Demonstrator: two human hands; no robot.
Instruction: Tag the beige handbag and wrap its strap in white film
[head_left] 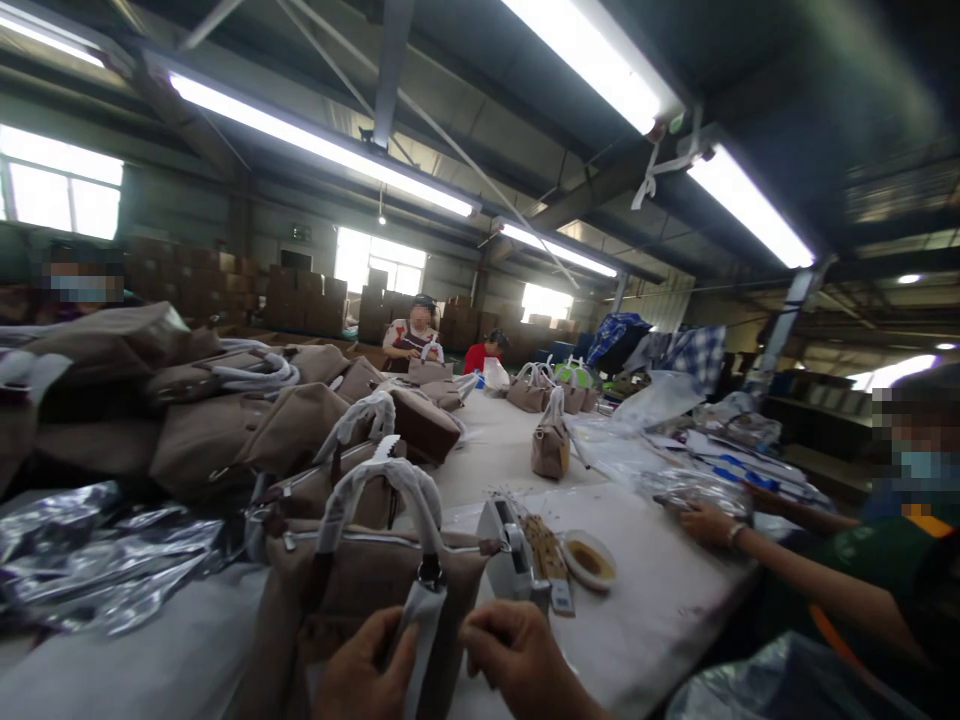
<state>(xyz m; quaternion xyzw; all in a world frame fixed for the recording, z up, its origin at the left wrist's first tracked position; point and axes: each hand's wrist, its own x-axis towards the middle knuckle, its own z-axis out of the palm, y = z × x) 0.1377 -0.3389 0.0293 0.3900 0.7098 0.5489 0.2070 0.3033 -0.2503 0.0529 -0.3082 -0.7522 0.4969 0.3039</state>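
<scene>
A taupe handbag (352,565) stands upright right before me, its raised handle (375,475) covered in white wrapping. Below a metal ring on its front hangs a strap end wrapped in white paper (426,625). My left hand (367,665) pinches that strap between thumb and fingers. Just to its right, apart from the strap, my right hand (525,660) is closed with fingertips together; whether anything small is in them is hidden. Beyond the bag, a tape dispenser (508,545) stands on the table (630,560), close to my right hand.
Several taupe bags (247,430) are heaped at left, behind crumpled silver film (112,560). A shallow bowl of brownish stuff (590,558) sits beside brown card strips (547,555). A smaller bag (551,445) stands farther back. A co-worker's arm (817,570) reaches over plastic at right.
</scene>
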